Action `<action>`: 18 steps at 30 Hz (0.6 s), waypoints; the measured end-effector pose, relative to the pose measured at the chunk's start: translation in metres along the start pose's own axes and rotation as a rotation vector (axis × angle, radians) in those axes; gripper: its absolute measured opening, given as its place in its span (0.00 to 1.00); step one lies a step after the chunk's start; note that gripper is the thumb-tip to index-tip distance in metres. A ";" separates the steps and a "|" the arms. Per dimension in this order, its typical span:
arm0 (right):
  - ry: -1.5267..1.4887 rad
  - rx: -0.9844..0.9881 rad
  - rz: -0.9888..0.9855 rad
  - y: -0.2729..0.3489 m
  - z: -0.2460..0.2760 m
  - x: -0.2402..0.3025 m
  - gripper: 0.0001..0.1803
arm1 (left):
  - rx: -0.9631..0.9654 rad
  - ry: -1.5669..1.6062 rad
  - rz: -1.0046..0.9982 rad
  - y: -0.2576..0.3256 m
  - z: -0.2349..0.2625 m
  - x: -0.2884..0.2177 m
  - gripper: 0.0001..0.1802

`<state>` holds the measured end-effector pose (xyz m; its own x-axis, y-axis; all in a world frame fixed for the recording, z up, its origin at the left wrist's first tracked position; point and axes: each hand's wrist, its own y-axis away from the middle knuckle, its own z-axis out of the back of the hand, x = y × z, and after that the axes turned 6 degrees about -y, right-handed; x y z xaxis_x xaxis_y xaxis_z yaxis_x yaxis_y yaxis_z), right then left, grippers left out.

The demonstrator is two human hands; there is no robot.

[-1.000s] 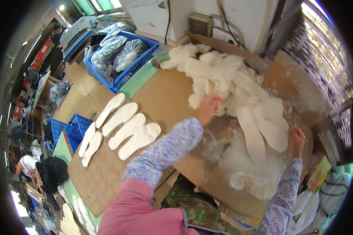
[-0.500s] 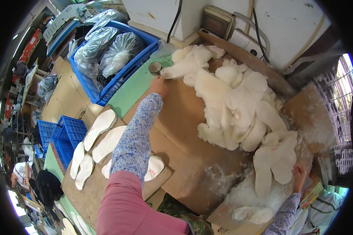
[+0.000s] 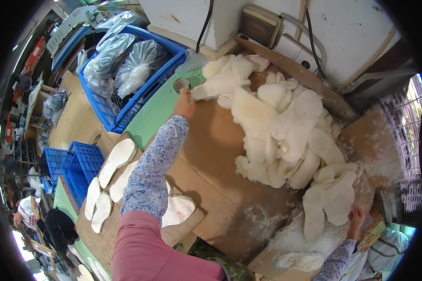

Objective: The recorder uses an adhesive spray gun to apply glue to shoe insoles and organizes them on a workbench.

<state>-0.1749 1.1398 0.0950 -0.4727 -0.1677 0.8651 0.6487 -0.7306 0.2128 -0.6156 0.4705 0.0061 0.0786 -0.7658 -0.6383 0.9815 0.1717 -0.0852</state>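
My left hand (image 3: pixel 184 105) reaches to the far side of the worktable, its fingers closed at the near rim of a small round cup (image 3: pixel 182 85). The cup looks pale-rimmed and dark inside; my fingers hide part of it. A white fleecy insole (image 3: pixel 211 90) lies right beside that hand. At the right, my right hand (image 3: pixel 355 218) is curled, and whatever it may hold is too small to make out. Close to it are white foot-shaped fleece insoles (image 3: pixel 338 199), lying overlapped. A big heap of fleece insoles (image 3: pixel 293 126) covers the middle right of the table.
Several white insoles (image 3: pixel 117 161) lie on a board at the left. A blue crate (image 3: pixel 147 89) with plastic bags stands beyond a green strip (image 3: pixel 147 119). Loose fluff (image 3: pixel 272 218) covers the brown board near my right arm. A wall and a wire-grid window (image 3: pixel 405 126) bound the far right.
My left hand has moved slightly farther out, and its fingers now meet the cup's rim. My right hand stays curled beside the insoles. The whole view has shifted a little.
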 end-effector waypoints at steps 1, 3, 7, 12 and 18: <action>0.002 -0.005 -0.003 0.003 0.003 -0.002 0.12 | 0.005 0.002 -0.002 -0.007 0.002 0.000 0.08; 0.128 -0.028 -0.016 0.022 -0.021 0.022 0.18 | -0.173 -0.046 -0.106 -0.022 0.018 0.012 0.05; 0.122 -0.007 -0.110 0.032 -0.007 0.014 0.25 | -0.319 -0.156 -0.187 -0.044 0.034 0.027 0.07; 0.054 -0.061 -0.225 0.062 0.013 -0.009 0.25 | -0.167 -0.678 -0.139 -0.037 0.029 0.027 0.15; -0.029 0.027 -0.168 0.089 0.063 -0.058 0.24 | 0.055 -0.840 -0.176 -0.057 0.000 0.047 0.23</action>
<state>-0.0524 1.1262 0.0929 -0.5585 -0.0256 0.8291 0.5782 -0.7287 0.3670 -0.6681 0.4245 -0.0188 0.0066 -0.9870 0.1604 0.9968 -0.0062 -0.0792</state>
